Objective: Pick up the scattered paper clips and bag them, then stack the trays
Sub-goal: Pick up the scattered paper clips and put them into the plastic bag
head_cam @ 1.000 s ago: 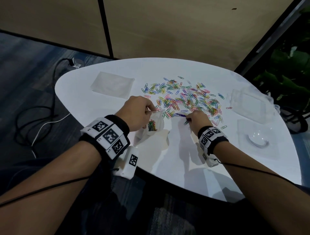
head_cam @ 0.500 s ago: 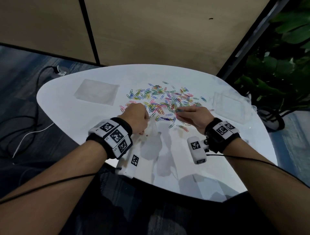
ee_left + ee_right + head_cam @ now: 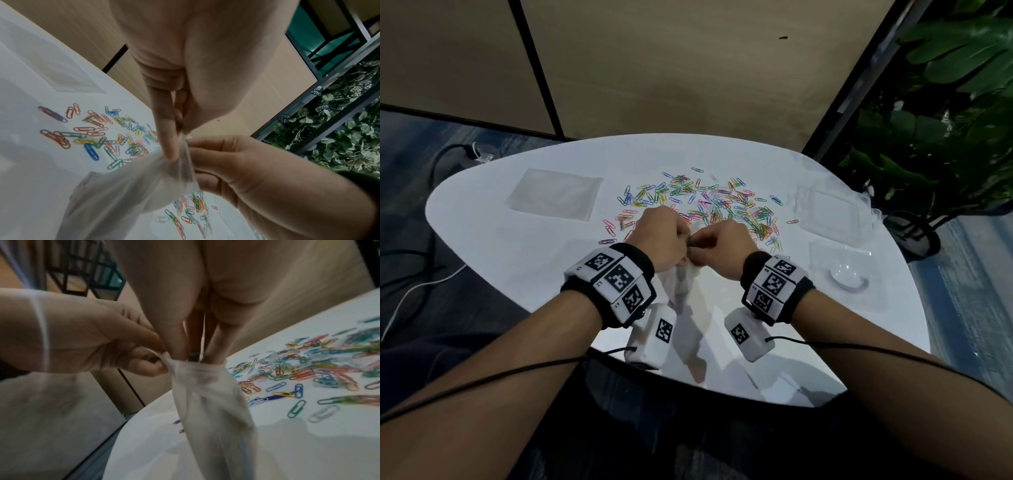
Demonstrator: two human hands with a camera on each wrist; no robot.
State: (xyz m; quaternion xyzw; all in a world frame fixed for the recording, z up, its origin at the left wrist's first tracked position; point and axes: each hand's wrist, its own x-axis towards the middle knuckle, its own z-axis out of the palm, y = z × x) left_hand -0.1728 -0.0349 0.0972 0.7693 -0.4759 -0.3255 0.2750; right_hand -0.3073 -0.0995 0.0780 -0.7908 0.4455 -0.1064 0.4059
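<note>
A tan partition wall (image 3: 688,68) is standing behind a white rounded counter (image 3: 551,260), with a leafy plant (image 3: 945,120) to the right and dark carpet with cables to the left. In the head view, coloured paper clips (image 3: 705,202) are lying scattered across the far middle of the counter. A flat clear bag (image 3: 554,197) is lying well to their left, and two clear trays are sitting to the right, the far tray (image 3: 835,214) beside the near tray (image 3: 842,274), apart and not stacked. Both hands are meeting just in front of the clips: the left hand (image 3: 664,240) and the right hand (image 3: 726,248) are together gripping the mouth of a small plastic bag (image 3: 681,281), which is hanging down toward the counter between the wrists.

In the left wrist view, the left hand (image 3: 185,73) is pinching the bag's (image 3: 127,186) top edge between thumb and fingers, while the right hand (image 3: 236,170) is pinching the same rim from the other side. Clips (image 3: 98,134) are lying on the counter (image 3: 30,170) beyond and below the bag; the film is too cloudy to tell what it is holding.

In the right wrist view, the right hand (image 3: 195,313) has its fingertips pushed into the bag's (image 3: 209,394) mouth, with something small and dark pinched between them, too blurred to name. The left hand (image 3: 92,345) is pinching the rim beside it. Loose clips (image 3: 308,374) are lying on the counter (image 3: 308,451) to the right.
</note>
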